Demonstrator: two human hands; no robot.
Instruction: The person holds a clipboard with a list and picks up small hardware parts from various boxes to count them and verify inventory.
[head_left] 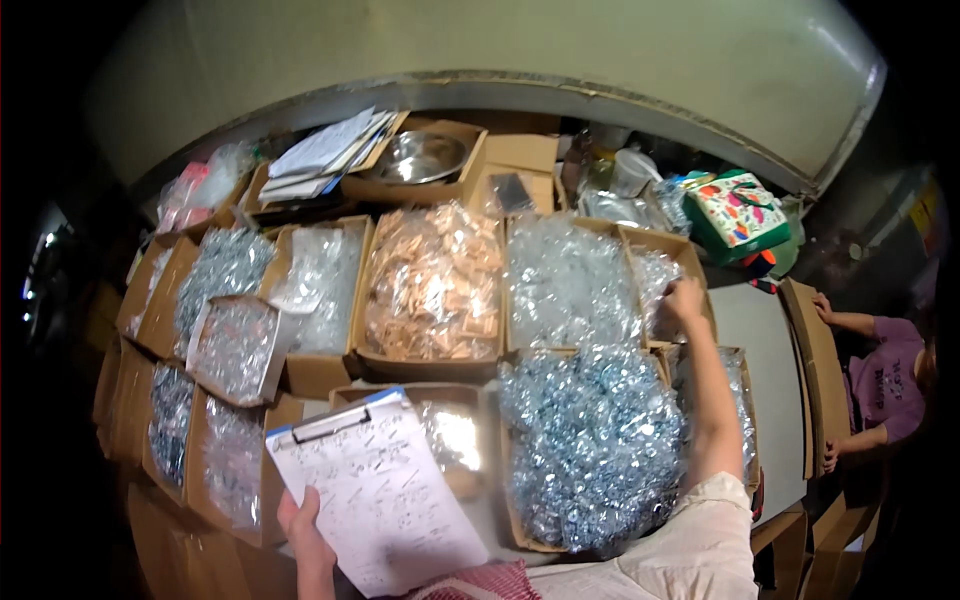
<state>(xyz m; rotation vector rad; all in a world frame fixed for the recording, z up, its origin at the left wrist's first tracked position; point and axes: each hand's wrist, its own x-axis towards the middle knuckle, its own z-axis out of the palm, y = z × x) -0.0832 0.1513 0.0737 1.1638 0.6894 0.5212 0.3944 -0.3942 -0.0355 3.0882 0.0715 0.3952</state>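
Boxes of small bagged parts covered your worktop point(770, 350). Your left hand point(305, 535) gripped the clipboard point(375, 490) near you. Your right hand point(683, 300) reached into the far right box point(665, 275); I could not tell if it held anything. Leaning over could have tipped bags out.

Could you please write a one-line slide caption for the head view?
Left hand holds a clipboard while right hand reaches into a cardboard box of clear packets among other boxes.

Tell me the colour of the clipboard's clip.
Blue, on the clipboard in the left hand; head view.
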